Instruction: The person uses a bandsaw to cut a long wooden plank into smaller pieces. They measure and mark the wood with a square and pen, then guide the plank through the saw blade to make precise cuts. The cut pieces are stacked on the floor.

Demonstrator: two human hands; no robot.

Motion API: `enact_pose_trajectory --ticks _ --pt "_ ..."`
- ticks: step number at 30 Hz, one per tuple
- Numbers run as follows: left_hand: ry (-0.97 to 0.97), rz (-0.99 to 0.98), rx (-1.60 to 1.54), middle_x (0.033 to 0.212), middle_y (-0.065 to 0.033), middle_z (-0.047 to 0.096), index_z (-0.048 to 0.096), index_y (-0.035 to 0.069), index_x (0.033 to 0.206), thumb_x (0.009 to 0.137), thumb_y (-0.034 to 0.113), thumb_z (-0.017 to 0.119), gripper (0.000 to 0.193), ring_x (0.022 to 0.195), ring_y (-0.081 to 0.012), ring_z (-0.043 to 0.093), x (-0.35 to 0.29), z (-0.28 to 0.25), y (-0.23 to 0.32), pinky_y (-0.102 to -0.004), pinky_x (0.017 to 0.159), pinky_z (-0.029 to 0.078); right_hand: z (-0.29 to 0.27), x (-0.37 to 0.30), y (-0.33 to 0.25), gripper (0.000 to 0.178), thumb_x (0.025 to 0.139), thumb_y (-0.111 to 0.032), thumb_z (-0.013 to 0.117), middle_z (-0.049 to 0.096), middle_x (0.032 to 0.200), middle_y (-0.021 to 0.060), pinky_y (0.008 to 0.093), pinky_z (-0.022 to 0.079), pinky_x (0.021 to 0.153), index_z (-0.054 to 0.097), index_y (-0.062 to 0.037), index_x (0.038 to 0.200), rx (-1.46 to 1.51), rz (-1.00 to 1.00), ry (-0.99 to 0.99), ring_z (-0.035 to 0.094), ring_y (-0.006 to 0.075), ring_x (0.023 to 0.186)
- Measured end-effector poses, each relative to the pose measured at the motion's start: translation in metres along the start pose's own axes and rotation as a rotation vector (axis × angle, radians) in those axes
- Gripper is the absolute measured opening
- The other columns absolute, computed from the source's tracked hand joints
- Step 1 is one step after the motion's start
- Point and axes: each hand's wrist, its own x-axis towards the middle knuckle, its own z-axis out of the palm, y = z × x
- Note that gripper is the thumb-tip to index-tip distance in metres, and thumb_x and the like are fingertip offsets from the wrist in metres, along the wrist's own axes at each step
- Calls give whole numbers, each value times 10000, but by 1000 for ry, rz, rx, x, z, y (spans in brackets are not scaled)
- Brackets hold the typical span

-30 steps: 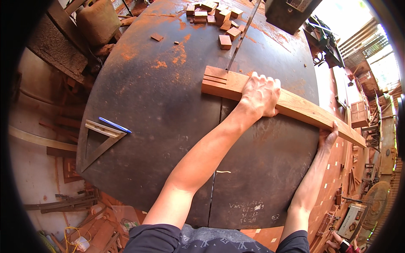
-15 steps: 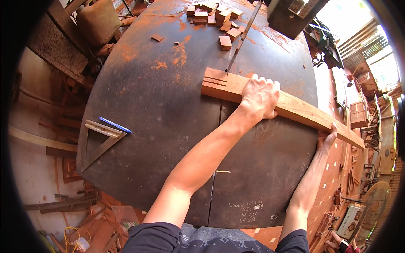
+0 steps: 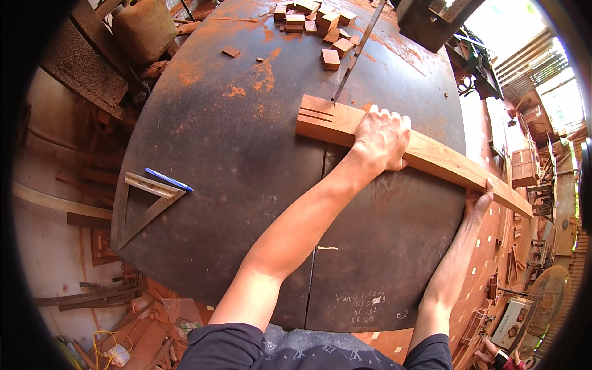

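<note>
Reddish-brown wood makes up the beam (image 3: pixel 441 155), lying slantwise on the dark table (image 3: pixel 216 253), its slotted end against the blade (image 3: pixel 359 50). Left hand (image 3: pixel 382 140) grasps the beam from above, fingers curled over the far edge; right hand (image 3: pixel 480 200) grips it near its other end, thumb on top. Compared with half a second ago, grips and beam look practically unchanged. Blocks (image 3: pixel 330 58) lie beyond; square (image 3: pixel 153 187) and pen (image 3: pixel 169 179) lie left.

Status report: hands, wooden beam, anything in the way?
Left hand gripping over beam, right hand holding near its right end. Blade at beam's far edge. Small blocks beyond, not touching beam.
</note>
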Motion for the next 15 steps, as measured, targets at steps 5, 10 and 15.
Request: enact_pose_trajectory --ticks 5,10,15 --pt "-12 4 5 1187 -124 739 650 68 1258 824 529 881 674 1185 -280 698 0 -1 -2 -434 1062 476 9 -5 3 405 1032 -267 657 727 1315 107 427 591 985 617 -47 1370 -5 -12 16 703 247 1194" --pt "-22 1 -1 1200 -118 739 652 67 1257 820 531 883 678 1200 -276 691 1 -1 -4 -431 1064 472 14 -8 5 413 1029 -276 655 719 1327 118 434 592 977 617 -49 1372 -13 -20 32 698 259 1204" --pt "-30 14 -28 1211 -115 739 653 69 1258 816 527 885 677 1209 -273 688 2 -3 -2 -428 1068 463 3 -2 1 438 1028 -311 644 717 1334 118 446 592 980 617 -56 1383 -45 -44 53 699 266 1205"
